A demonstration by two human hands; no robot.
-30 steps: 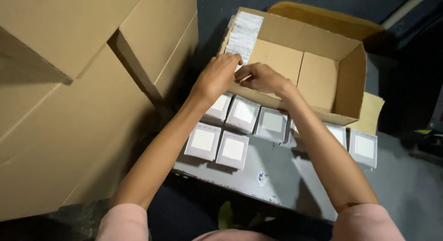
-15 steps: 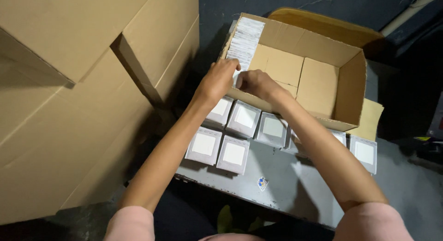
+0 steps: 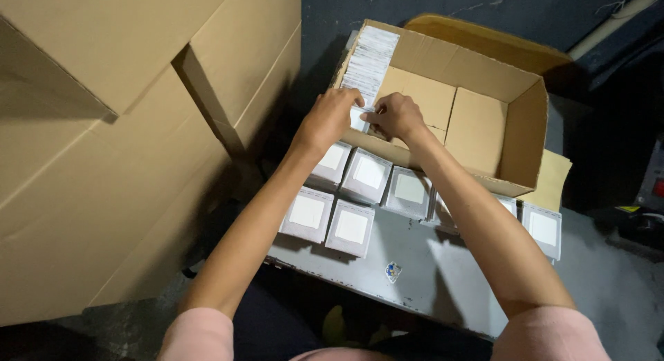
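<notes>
The person leans over a grey table (image 3: 415,278), both arms stretched toward an open cardboard box (image 3: 512,119) at its far edge. The left hand (image 3: 330,117) and the right hand (image 3: 395,115) meet at the box's near left corner, and between them they pinch a small white packet (image 3: 359,119). The fingers of each hand curl onto it from either side. It sits at the near end of a row of packets (image 3: 370,60) standing on edge along the box's left wall. Whether the packet is already seated among the others or is just above them, I can't quite tell from here, as the hands cover most of it.

As for progress, that row runs most of the length of the left wall, while the rest of the box floor shows bare brown cardboard, so only one column looks filled. On the table in front of the box lie several small grey boxes with white labels (image 3: 353,226), in two loose rows, some partly hidden under the right forearm, and one more stands off to the right (image 3: 543,229). Large cardboard cartons (image 3: 117,146) are stacked to the left.
</notes>
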